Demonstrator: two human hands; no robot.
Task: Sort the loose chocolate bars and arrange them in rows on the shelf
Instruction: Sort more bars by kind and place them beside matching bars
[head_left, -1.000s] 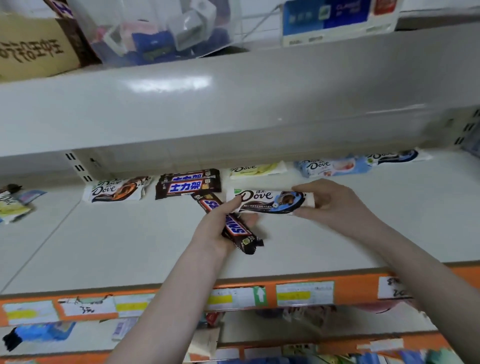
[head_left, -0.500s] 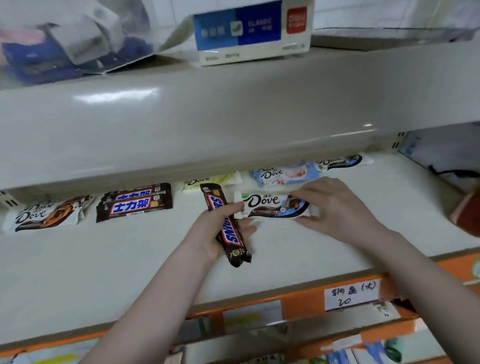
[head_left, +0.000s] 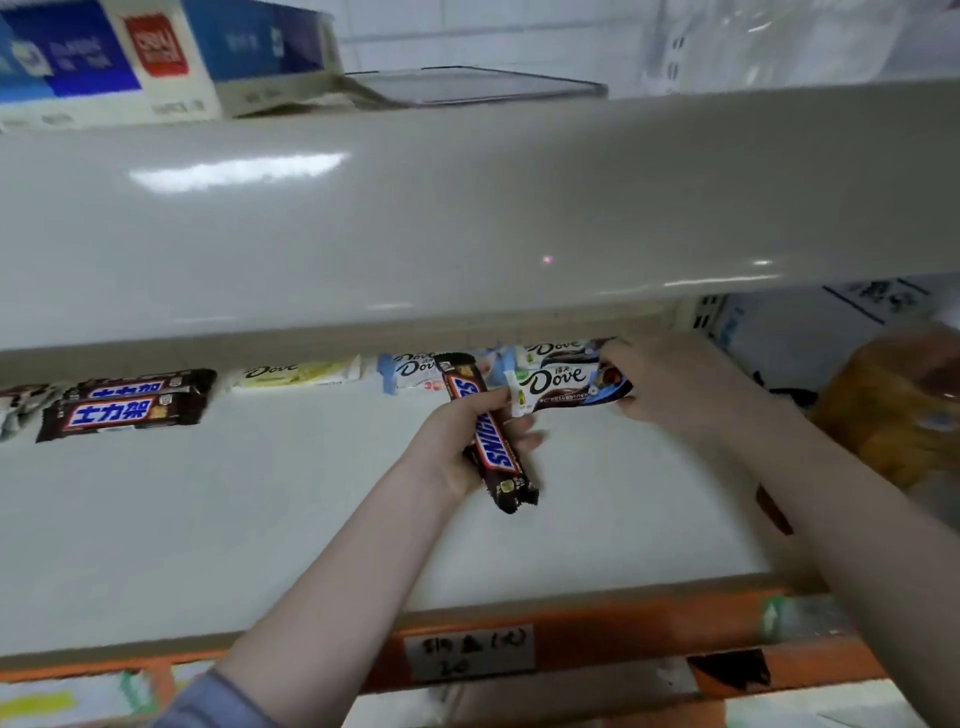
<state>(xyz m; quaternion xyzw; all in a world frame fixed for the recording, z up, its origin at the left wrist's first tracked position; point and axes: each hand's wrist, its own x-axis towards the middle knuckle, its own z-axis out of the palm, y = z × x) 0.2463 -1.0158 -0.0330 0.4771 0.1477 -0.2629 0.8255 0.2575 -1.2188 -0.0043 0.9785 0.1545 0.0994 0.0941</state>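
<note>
Dark-and-blue Dove bar (head_left: 569, 391), right of frame centre: pinched at its right end by the right hand (head_left: 670, 387), fingers curled over the wrapper. Over the last second it has travelled from mid-shelf rightward and back, and now lies just in front of a matching Dove bar (head_left: 563, 352) at the rear of the shelf (head_left: 260, 519); whether the two touch cannot be told. Snickers bar (head_left: 488, 434), frame centre: gripped lengthwise by the left hand (head_left: 467, 447), fingers wrapped round its middle, its near end jutting toward the viewer; its fingertips touch the held Dove bar's left end. Rear row, leftward: a pale blue Dove bar (head_left: 410, 370), a yellow Dove bar (head_left: 296, 373), two Chinese-labelled Snickers bars (head_left: 124, 408) and a blurred wrapper at the left edge. Judgement: the Dove bar is reaching its like, starting a second row there; the Snickers bar remains to be placed, probably with the pair at left.
</note>
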